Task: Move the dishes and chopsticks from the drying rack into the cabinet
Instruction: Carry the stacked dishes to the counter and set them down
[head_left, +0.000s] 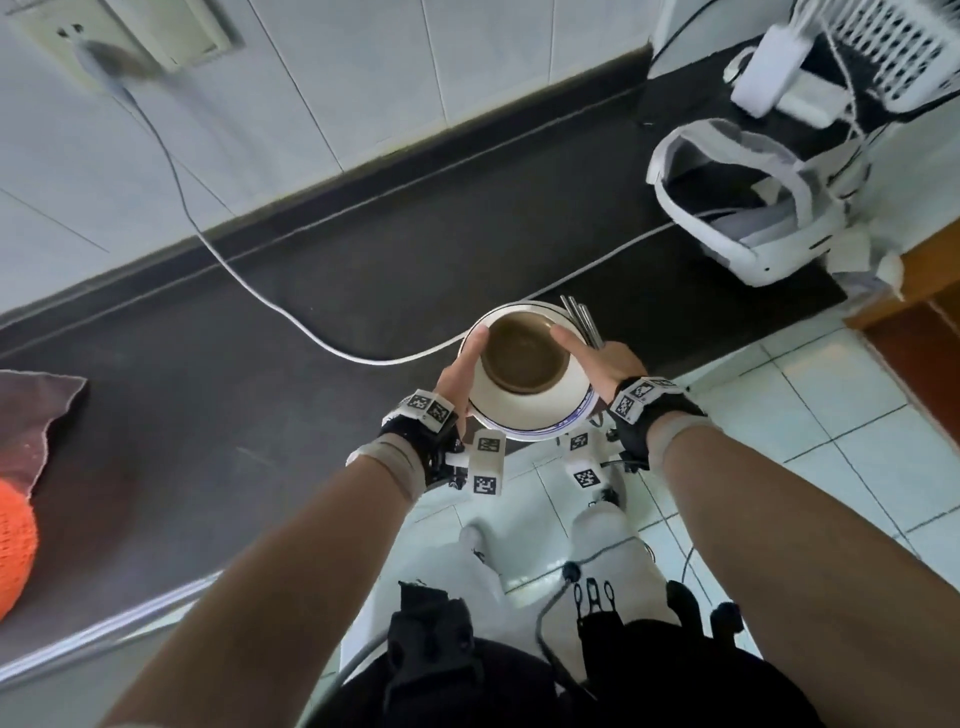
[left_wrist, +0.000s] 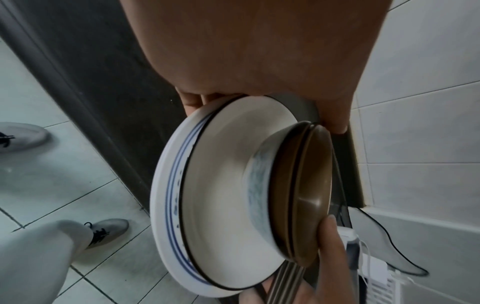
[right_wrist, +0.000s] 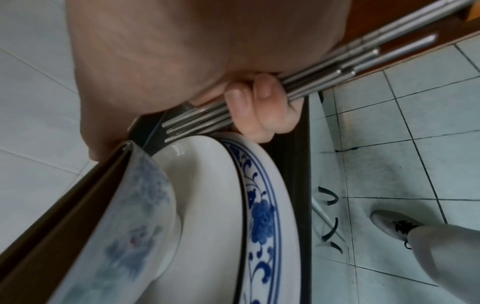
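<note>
White tiled wall (head_left: 363, 78), dark counter (head_left: 363, 249), perhaps stone

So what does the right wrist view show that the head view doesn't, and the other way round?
Only the right wrist view shows the right hand's fingers curled round the bundle of steel chopsticks, and the blue floral pattern on the bottom plate's rim. Only the head view shows both hands, left hand and right hand, gripping opposite sides of the stack, thumbs over the brown bowl, with the dark countertop and white cable below. Both show the stacked dishes and chopsticks.
</note>
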